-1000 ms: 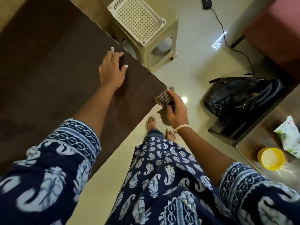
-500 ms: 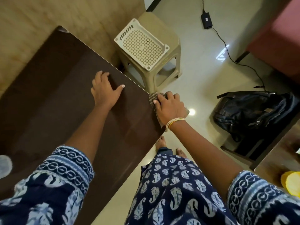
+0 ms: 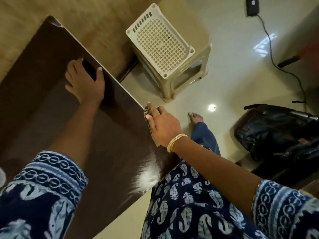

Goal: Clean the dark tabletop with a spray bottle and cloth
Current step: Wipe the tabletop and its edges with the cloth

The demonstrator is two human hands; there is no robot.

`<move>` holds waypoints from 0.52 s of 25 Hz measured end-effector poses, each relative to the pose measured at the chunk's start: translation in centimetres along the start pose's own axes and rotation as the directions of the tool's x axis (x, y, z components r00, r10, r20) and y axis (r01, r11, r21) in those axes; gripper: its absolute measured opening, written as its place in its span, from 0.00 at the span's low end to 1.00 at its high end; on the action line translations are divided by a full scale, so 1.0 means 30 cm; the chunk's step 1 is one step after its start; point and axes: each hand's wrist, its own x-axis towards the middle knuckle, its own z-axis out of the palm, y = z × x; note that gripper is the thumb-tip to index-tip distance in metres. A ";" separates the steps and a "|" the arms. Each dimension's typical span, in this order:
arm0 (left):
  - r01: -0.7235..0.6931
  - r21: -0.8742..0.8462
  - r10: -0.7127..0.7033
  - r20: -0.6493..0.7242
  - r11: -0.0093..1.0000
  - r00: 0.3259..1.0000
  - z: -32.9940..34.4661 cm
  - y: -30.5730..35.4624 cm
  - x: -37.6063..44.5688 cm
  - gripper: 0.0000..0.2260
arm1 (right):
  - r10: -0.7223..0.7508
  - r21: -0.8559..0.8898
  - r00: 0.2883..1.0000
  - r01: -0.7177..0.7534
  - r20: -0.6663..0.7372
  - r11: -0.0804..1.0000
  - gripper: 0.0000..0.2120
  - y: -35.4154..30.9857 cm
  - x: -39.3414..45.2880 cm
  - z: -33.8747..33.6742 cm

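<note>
The dark brown tabletop (image 3: pixel 51 104) fills the left of the head view. My left hand (image 3: pixel 86 83) rests flat on it near its far right edge, fingers spread, holding nothing. My right hand (image 3: pixel 164 126) presses a striped cloth (image 3: pixel 148 112) against the table's right corner edge; most of the cloth is hidden under the palm. A pale smear of glare or wetness (image 3: pixel 148 176) shows on the tabletop near its near edge. No spray bottle is in view.
A beige plastic stool (image 3: pixel 195 69) with a white perforated basket (image 3: pixel 158 42) on it stands just beyond the table corner. A black bag (image 3: pixel 276 133) lies on the floor to the right. A black adapter (image 3: pixel 252 6) and its cable (image 3: pixel 276 62) run across the tiles.
My right hand with the cloth came up from below the table corner onto its edge, then slid along that edge. My left hand shifted further along the tabletop. The view swung left.
</note>
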 end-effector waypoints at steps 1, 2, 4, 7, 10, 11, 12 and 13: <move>0.029 0.016 -0.028 -0.029 0.999 0.999 0.013 0.019 0.009 0.26 | -0.020 -0.010 1.000 0.020 0.023 1.000 0.25 -0.008 0.041 -0.004; 0.048 0.020 -0.047 -0.056 0.999 0.997 0.022 0.038 0.014 0.24 | -0.030 -0.029 0.999 0.031 0.038 0.999 0.26 -0.021 0.085 -0.009; 0.078 -0.006 -0.078 -0.088 0.997 0.993 0.023 0.051 0.026 0.22 | -0.041 -0.060 0.997 0.045 0.066 0.997 0.27 -0.075 0.163 -0.018; 0.105 -0.088 -0.115 -0.115 0.991 0.987 0.004 0.039 0.057 0.18 | -0.035 -0.024 0.996 0.037 0.078 0.999 0.27 -0.173 0.292 -0.019; 0.053 -0.110 -0.065 -0.104 0.993 0.993 -0.013 0.016 0.092 0.17 | -0.013 0.006 0.996 0.012 0.092 1.000 0.27 -0.248 0.434 -0.010; 0.036 -0.115 -0.046 -0.093 0.993 0.995 -0.025 0.003 0.111 0.17 | -0.008 -0.002 0.996 0.009 0.094 1.000 0.27 -0.279 0.477 -0.010; 0.019 -0.114 -0.028 -0.081 0.993 0.996 -0.034 -0.010 0.127 0.17 | -0.005 -0.016 0.996 0.006 0.094 1.000 0.27 -0.306 0.514 -0.011; 0.005 -0.100 -0.012 -0.070 0.995 0.997 -0.040 -0.026 0.141 0.18 | -0.007 -0.031 0.996 0.010 0.092 0.999 0.27 -0.329 0.547 -0.012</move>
